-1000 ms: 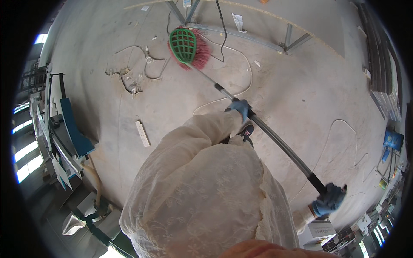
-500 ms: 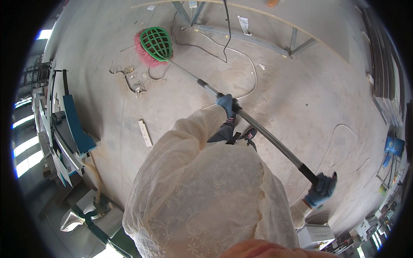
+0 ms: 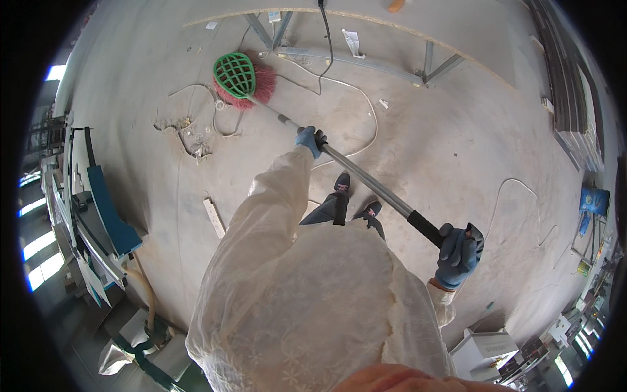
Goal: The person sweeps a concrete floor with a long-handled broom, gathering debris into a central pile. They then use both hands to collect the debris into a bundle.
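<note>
A long-handled broom (image 3: 369, 181) slants across the floor ahead of me, from far left to near right. Its head has a green lattice cover (image 3: 234, 75) and pinkish-red bristles (image 3: 264, 85), which rest on or just over the floor. My left hand (image 3: 310, 141), in a blue-grey glove, is wrapped round the middle of the metal pole. The other glove, on my right hand (image 3: 458, 255), closes round the black grip at the near end. Left of the bristles lies scattered debris (image 3: 192, 136) with bits of wire.
A pale cable (image 3: 373, 121) loops over the floor near the broom head. Beyond it stands a table (image 3: 431, 32) on metal legs, with a white scrap (image 3: 353, 44) beneath. To the left lie a pale strip (image 3: 213, 217) and a blue-edged machine (image 3: 111, 209). Stacked boards (image 3: 568, 85) line the right.
The broom head has turned, its bristles now showing on the right of the green cover instead of the left. My right hand has come inward and up; my left hand has moved slightly farther out.
</note>
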Demonstrator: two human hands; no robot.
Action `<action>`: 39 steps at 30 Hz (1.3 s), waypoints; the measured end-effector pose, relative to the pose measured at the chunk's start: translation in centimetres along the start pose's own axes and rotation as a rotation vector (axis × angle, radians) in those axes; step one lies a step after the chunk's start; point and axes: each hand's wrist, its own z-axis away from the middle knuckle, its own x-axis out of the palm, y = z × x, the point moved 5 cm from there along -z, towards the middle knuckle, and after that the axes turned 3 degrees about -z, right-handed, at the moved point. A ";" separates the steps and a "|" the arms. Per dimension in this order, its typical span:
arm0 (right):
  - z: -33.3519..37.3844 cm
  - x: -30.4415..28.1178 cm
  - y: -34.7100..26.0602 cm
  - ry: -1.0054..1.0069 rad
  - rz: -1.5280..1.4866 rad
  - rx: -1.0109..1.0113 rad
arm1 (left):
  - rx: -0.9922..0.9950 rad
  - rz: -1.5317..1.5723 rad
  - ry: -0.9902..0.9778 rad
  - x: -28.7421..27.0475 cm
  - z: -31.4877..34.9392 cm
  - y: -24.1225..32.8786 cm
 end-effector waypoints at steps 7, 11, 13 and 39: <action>3.8 -7.1 -5.5 0.228 -0.025 -0.001 | -0.187 -0.004 -0.075 -0.2 7.3 -5.2; 8.0 -13.7 -13.3 0.358 0.500 -0.148 | -0.371 0.077 -0.023 -0.7 13.7 -13.0; 9.7 -14.8 -18.2 0.238 1.044 -0.308 | -0.473 0.092 -0.183 -0.6 17.8 -16.9; 31.5 -15.0 -40.5 0.824 1.672 -0.829 | -1.105 -0.318 -0.301 -4.0 46.4 -35.9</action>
